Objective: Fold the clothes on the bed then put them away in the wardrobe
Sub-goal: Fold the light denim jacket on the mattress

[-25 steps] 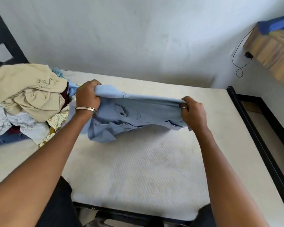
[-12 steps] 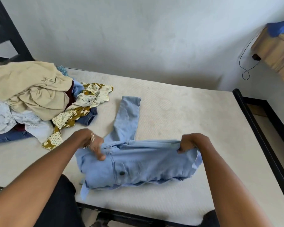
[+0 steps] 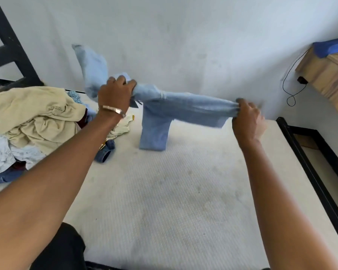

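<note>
A light blue denim shirt hangs stretched in the air above the white mattress. My left hand, with a metal bangle on the wrist, grips its left end. My right hand pinches its right end. One sleeve flies up to the left of my left hand, blurred by motion. Another part hangs down and touches the mattress. A heap of unfolded clothes lies at the left of the bed, with a beige garment on top.
The black bed frame runs along the right edge of the mattress. A wooden shelf with a blue cloth juts from the right wall, and a black cable hangs beside it. A black headboard stands at the back left. The white wall is close behind.
Both hands have lifted the blue shirt from the mattress's near part, up and away toward the wall. The sleeve that lay flat now whips upward.
</note>
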Available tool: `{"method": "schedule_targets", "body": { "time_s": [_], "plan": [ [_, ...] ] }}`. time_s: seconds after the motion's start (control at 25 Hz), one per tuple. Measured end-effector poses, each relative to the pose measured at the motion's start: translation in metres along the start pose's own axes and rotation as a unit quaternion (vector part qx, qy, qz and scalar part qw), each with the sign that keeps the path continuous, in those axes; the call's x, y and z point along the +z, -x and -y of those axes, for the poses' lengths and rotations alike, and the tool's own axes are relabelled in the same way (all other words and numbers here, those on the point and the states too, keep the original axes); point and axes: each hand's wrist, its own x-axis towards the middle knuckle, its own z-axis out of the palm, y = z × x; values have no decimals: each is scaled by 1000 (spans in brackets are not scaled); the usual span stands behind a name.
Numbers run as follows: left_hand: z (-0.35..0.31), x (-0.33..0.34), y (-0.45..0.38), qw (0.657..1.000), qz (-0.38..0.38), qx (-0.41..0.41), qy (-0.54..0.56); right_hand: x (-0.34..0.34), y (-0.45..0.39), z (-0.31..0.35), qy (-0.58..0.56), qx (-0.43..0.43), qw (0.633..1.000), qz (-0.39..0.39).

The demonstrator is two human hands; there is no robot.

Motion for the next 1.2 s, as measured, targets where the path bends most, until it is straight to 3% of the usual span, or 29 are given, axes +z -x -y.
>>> {"method": "schedule_targets", "body": {
  "time_s": [0.12,0.28,0.36,0.4,0.44,0.48,0.6,0.76,0.88,0.96,1.12,1.2],
  "plan": [
    [8,41,77,994,43,102,25,37,65,-31,36,-48,996,71],
    [-1,94,218,947,246,203,41,81,188,-84,148,-144,942,264],
    [-16,101,276,875,442,200,-7,89,249,-106,172,-150,896,381],
    [-23,105,305,823,531,200,-36,88,274,-114,194,-151,874,420],
    [-28,105,328,783,594,182,-38,84,293,-119,217,-149,855,447],
    [-32,100,339,765,625,157,-26,80,305,-121,233,-141,845,460],
    [-38,87,343,739,667,90,-14,72,313,-119,273,-111,832,471],
    [-42,74,325,705,701,84,-67,73,299,-91,318,-91,786,523],
    [-46,66,318,703,706,54,-73,76,299,-77,302,-75,782,539],
    [-40,58,309,712,700,21,-47,77,295,-88,268,-24,798,538],
    [0,45,259,730,682,-6,32,71,252,-130,72,110,830,542],
    [10,51,224,780,626,5,7,80,221,-139,21,126,855,502]
  ]
}}
